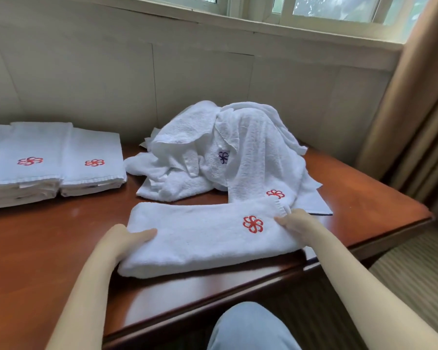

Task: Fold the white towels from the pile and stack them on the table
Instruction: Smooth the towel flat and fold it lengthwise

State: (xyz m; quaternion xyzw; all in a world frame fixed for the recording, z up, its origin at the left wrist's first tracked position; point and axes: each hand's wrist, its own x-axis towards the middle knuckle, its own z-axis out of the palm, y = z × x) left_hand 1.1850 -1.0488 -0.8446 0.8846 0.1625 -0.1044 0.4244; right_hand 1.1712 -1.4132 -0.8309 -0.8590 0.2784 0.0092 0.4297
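Left hand: The left hand comes in from 7 o'clock on a straight bare arm. Its thumb lies on top of the left end of the long folded white terry towel with a red flower mark. Its fingers are tucked under that end, so it is holding the towel.
Right hand: The right hand comes in from 5 o'clock. Its thumb lies flat near the red flower and its fingers curl over the right end, so it is holding the towel too.
Held towel: It lies flat on the shiny red-brown wooden desk at 6 o'clock. It runs from left to right, with the right end a bit farther away.
Pile: A heap of loose white towels sits at 12 o'clock, just behind the held towel. One hanging part touches the held towel's far right corner.
Stacks: Two stacks of folded white towels sit side by side at 9 o'clock, and they touch. The left one is taller.
Edges: The desk's front edge runs from 7 o'clock up to a corner at 3 o'clock. The held towel's near right corner is very close to that edge.
Open room: Bare wood shows at 8 o'clock, between the stacks and the left hand. A thin bare strip shows at 2 o'clock, right of the pile.
Around: A tan curtain hangs at 2 o'clock.
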